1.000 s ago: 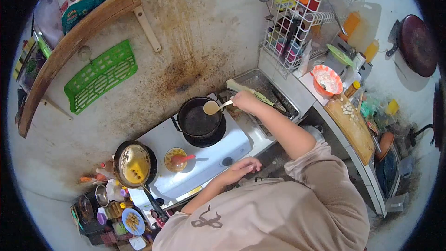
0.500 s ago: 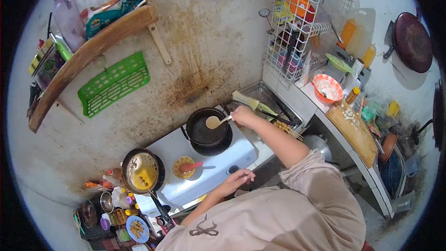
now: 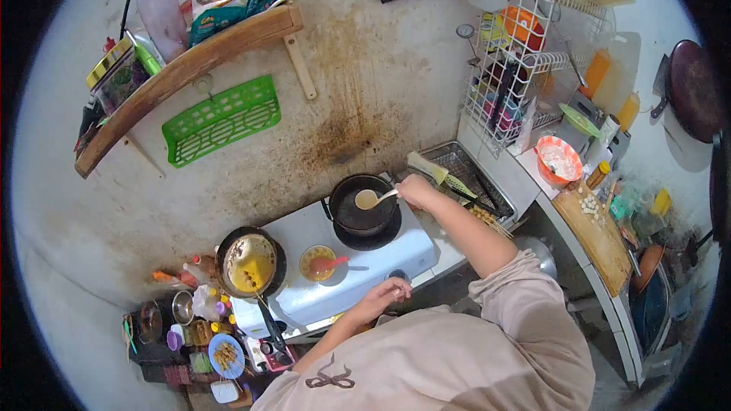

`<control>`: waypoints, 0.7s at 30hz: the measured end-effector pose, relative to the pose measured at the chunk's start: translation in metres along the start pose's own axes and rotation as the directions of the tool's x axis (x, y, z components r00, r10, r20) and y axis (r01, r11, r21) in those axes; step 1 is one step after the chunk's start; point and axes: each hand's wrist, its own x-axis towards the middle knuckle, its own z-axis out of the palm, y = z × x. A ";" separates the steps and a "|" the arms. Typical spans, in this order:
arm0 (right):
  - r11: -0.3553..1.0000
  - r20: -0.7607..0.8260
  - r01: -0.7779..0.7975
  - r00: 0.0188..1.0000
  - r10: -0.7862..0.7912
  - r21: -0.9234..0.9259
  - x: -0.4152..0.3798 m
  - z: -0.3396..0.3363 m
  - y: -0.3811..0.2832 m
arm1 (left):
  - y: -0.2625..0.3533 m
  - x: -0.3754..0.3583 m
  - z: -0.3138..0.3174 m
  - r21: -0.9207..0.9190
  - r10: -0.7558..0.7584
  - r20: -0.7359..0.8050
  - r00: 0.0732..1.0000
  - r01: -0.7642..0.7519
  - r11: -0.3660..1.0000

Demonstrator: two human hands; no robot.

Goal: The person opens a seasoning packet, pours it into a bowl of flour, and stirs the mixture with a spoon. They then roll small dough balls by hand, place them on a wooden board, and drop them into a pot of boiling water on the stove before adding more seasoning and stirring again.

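Note:
My right hand [image 3: 415, 190] is closed around the handle of a ladle [image 3: 367, 199]. The ladle's pale bowl is over the dark wok [image 3: 343, 217] on the right burner of the white stove [image 3: 335, 297]. My left hand [image 3: 391, 291] hovers at the stove's front edge near the knob, fingers loosely curled, and I see nothing in it. Between the burners stands a small bowl [image 3: 311, 254] of reddish sauce with a red spoon [image 3: 335, 262]. On the left burner a frying pan [image 3: 226, 262] holds yellow oil with small brown pieces.
At the right, an orange-rimmed bowl [image 3: 544, 164] of white flour stands beside a cutting board [image 3: 601, 251] with small white pieces. A metal tray [image 3: 499, 202] lies behind my right hand. A blue plate [image 3: 215, 363] of skewers and several jars sit lower left. A green rack [image 3: 222, 118] hangs on the wall.
The whole view has shifted, so the stove and shelves appear further right. My right hand still holds the ladle over the wok; my left hand stays near the stove's front edge.

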 end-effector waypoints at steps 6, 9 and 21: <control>0.996 0.014 -0.005 1.000 0.004 0.089 -0.010 -0.020 -0.001 | -0.012 0.008 -0.007 -0.045 0.032 -0.166 0.986 -0.040 0.998; 0.985 0.060 -0.060 0.997 0.051 0.160 -0.013 -0.044 0.000 | -0.007 0.018 -0.010 -0.069 0.024 -0.270 0.962 -0.044 0.997; 0.871 0.140 -0.215 0.975 0.170 0.442 -0.039 -0.184 0.071 | -0.025 0.092 0.019 0.038 -0.063 -0.255 0.965 0.076 0.996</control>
